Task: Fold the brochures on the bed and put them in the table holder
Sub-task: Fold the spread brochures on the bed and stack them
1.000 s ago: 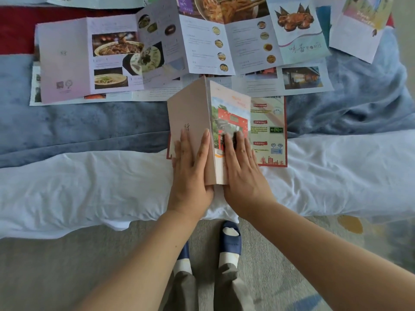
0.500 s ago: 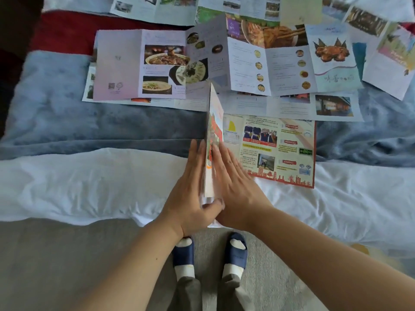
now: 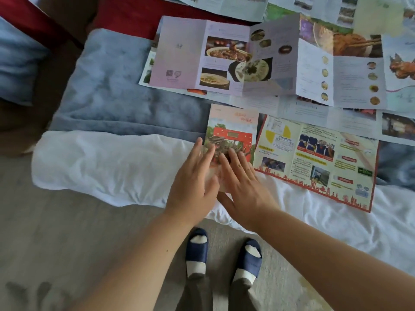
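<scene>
My fingers [image 3: 208,152] are straight and slightly fanned, flat on paper. My left hand [image 3: 193,178] and right hand [image 3: 243,185] lie side by side with the thumbs close together, both pressing down on the folded cover panel [image 3: 233,129] of the red-bordered brochure [image 3: 314,158]. That panel, the one with the red gate picture, lies over the brochure's left end. The rest spreads open to my right, yellow inside, with a red skyline strip along the near edge. The brochure sits at the near edge of the bed, partly on the white sheet [image 3: 101,162] and partly on the grey-blue blanket [image 3: 116,95]. Beyond it a pink food brochure [image 3: 179,52] lies unfolded, overlapping more open sheets. Below are my feet in navy slippers [image 3: 197,252] on the floor.
</scene>
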A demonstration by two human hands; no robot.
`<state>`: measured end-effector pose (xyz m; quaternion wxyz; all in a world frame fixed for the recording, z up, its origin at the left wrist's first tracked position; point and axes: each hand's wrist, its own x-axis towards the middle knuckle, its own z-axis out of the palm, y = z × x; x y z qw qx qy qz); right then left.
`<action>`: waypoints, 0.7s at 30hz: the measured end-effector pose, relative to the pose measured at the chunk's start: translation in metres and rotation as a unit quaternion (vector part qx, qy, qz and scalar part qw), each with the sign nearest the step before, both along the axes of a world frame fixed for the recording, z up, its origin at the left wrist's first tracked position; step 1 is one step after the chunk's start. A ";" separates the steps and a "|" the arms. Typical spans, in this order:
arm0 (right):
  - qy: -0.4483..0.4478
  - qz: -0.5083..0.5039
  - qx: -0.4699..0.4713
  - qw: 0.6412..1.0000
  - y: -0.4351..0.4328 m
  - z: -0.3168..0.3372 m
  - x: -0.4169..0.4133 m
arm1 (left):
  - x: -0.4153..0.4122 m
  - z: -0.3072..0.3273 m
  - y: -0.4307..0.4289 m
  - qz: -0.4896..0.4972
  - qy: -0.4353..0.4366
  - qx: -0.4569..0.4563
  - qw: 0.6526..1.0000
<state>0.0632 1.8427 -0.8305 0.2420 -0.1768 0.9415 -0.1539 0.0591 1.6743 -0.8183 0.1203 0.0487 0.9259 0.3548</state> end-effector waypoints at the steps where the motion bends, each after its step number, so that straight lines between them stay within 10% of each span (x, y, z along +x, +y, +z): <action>1: 0.001 0.006 0.011 1.000 -0.002 -0.002 0.001 | -0.002 -0.001 -0.002 -0.004 0.007 -0.019 1.000; 21: 0.023 -0.089 0.048 0.995 0.017 -0.019 0.006 | -0.012 -0.043 0.010 -0.072 -0.010 -0.208 0.975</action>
